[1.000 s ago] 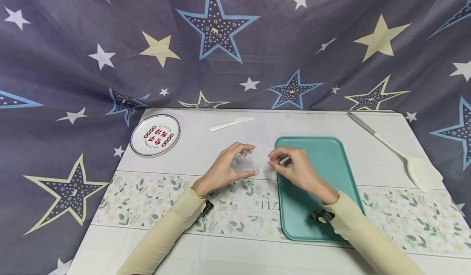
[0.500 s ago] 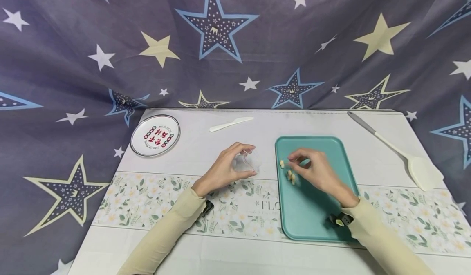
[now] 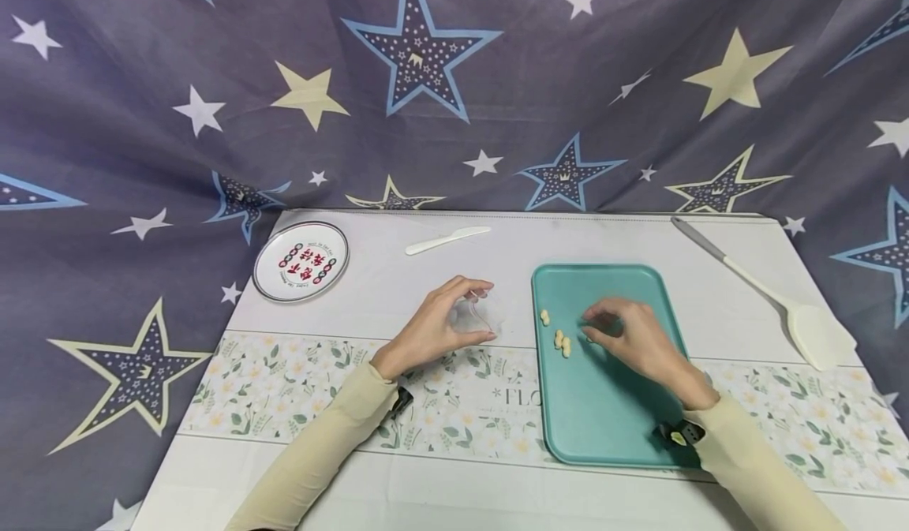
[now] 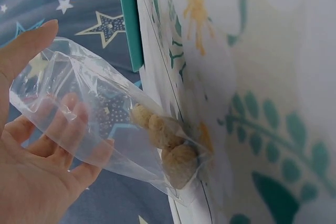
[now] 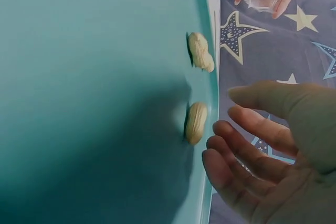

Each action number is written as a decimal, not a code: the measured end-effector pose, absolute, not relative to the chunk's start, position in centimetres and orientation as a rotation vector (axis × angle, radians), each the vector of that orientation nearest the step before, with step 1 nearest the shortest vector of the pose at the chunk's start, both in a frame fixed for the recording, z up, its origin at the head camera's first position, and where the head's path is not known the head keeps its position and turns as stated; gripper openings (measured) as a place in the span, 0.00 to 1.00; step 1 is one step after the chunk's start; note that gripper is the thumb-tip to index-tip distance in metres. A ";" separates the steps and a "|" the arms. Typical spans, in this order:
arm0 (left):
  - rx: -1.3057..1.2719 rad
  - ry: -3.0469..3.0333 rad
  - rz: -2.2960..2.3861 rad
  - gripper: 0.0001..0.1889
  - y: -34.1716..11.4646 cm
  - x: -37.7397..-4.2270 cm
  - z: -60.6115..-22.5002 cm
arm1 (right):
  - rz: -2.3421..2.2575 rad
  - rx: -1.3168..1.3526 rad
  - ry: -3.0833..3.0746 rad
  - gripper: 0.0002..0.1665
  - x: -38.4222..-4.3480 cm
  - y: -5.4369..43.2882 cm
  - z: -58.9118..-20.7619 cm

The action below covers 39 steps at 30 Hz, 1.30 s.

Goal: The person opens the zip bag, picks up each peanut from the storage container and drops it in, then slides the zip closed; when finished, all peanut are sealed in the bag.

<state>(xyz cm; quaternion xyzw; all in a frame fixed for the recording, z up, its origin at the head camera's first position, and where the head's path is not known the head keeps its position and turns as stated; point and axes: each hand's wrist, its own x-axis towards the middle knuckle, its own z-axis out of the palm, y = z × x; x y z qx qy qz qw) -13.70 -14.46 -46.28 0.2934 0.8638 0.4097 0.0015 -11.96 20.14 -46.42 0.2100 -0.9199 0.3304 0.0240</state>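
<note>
My left hand (image 3: pixel 439 322) holds a clear plastic bag (image 4: pixel 89 103) by its mouth, thumb on one side and fingers on the other. Several peanuts (image 4: pixel 178 163) lie in the bottom of that bag, low against the tablecloth. To the right, my right hand (image 3: pixel 635 342) hovers over a teal tray (image 3: pixel 611 428) with loosely bent fingers and nothing visible between them. On the tray's left part, in the head view, lie a single peanut (image 3: pixel 544 317) and two touching ones. Another peanut (image 5: pixel 196 123) sits near the right fingertips in the right wrist view.
A white plate (image 3: pixel 301 262) with red print stands at the back left. Behind the left hand lies a white plastic knife (image 3: pixel 447 241). A spatula (image 3: pixel 817 334) with a grey handle lies right of the tray. A starry curtain (image 3: pixel 454 81) hangs behind the table.
My right hand has moved rightward from beside the bag to over the tray, uncovering peanuts on its left part. The left hand and the bag have stayed in place.
</note>
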 end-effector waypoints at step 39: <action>0.934 2.713 1.300 0.38 -14.6 -13.6 -46.2 | 1.066 0.764 -2.863 0.06 -12.2 16.6 -44.9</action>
